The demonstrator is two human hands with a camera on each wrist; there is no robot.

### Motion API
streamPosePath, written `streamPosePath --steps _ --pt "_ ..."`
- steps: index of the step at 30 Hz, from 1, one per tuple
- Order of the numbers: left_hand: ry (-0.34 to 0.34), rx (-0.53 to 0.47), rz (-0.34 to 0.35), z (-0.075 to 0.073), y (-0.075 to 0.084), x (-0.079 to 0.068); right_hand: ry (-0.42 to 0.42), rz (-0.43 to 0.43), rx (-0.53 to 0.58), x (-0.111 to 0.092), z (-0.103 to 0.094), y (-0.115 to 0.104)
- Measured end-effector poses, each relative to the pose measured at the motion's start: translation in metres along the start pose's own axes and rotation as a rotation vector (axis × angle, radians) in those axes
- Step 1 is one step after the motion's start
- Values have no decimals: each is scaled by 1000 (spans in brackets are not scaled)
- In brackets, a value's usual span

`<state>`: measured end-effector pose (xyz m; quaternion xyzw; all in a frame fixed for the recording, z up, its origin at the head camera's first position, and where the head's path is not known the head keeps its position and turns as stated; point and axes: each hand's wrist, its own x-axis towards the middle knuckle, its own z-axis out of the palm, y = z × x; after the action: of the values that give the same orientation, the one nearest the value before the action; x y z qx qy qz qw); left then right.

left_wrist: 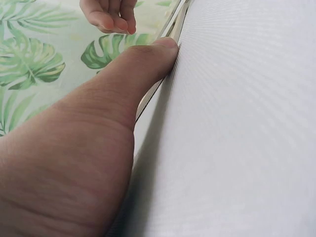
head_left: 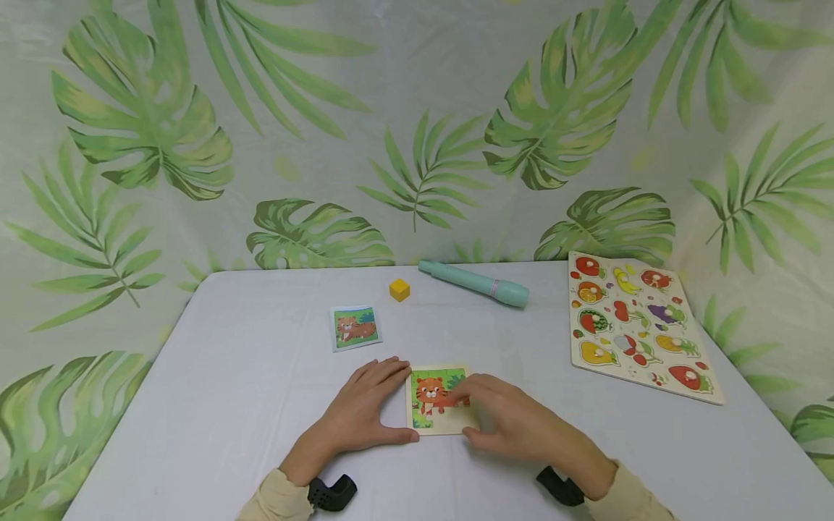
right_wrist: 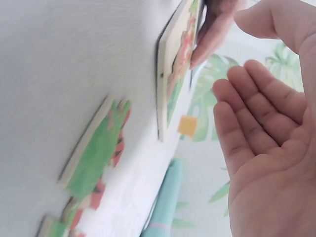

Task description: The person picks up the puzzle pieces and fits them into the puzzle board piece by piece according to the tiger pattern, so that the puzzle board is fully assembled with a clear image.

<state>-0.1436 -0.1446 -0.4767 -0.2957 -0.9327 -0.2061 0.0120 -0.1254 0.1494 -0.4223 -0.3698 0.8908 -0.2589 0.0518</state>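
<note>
A small wooden puzzle board (head_left: 449,423) lies on the table, with a tiger picture partly filled in and bare wood along its lower right. My left hand (head_left: 358,409) rests beside it, index fingertip at the upper left corner and straight thumb at the lower left. In the left wrist view that thumb (left_wrist: 148,59) presses against the board's edge. Over the right side hovers my right hand (head_left: 504,416), fingers loosely bent; its palm (right_wrist: 271,182) holds nothing in the right wrist view. Loose green-and-orange puzzle pieces (right_wrist: 94,158) lie on the table there, hidden in the head view.
Behind the board lies a picture card (head_left: 355,328) with a similar tiger. A yellow cube (head_left: 399,290) and a teal flashlight-shaped tube (head_left: 478,282) sit near the back edge. At the right is a large fruit peg puzzle (head_left: 641,325).
</note>
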Motion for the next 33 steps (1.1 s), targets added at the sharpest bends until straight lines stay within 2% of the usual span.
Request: streamPosePath --steps 11,25,33 --pt "-4 3 4 1 -2 1 37 29 -2 -11 -1 10" --pt "-19 -12 -6 0 0 1 123 16 -41 -23 0 21" --pt "-27 -13 -13 -2 1 1 84 88 -22 -31 -2 28"
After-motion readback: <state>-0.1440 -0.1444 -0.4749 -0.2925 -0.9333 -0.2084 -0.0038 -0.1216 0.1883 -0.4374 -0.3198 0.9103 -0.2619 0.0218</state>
